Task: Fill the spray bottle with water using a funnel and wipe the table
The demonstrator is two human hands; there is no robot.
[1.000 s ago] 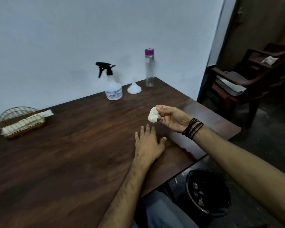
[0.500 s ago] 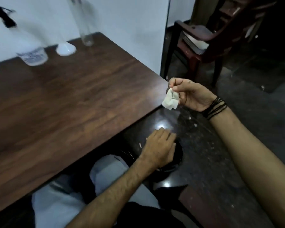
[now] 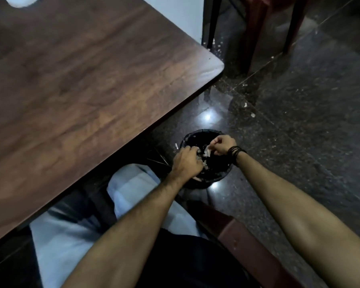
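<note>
Hands over black bin (image 3: 206,175) on dark floor, beside wooden surface (image 3: 87,84).

Right hand (image 3: 221,144), fingers curled, pinching white crumpled tissue (image 3: 207,151) above bin's mouth. Left hand (image 3: 186,162) just beside it at bin's rim, fingers curled; cannot tell whether gripping anything. White funnel (image 3: 22,0) partly cut off at surface's far edge, well apart from hands.

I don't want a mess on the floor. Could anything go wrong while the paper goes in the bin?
Maybe. The right hand pinches the crumpled tissue over the black bin, and the left hand crowds the opening, so the tissue could bump it and drop on the floor. The bin already looks full of scraps, so the tissue might roll off.
</note>
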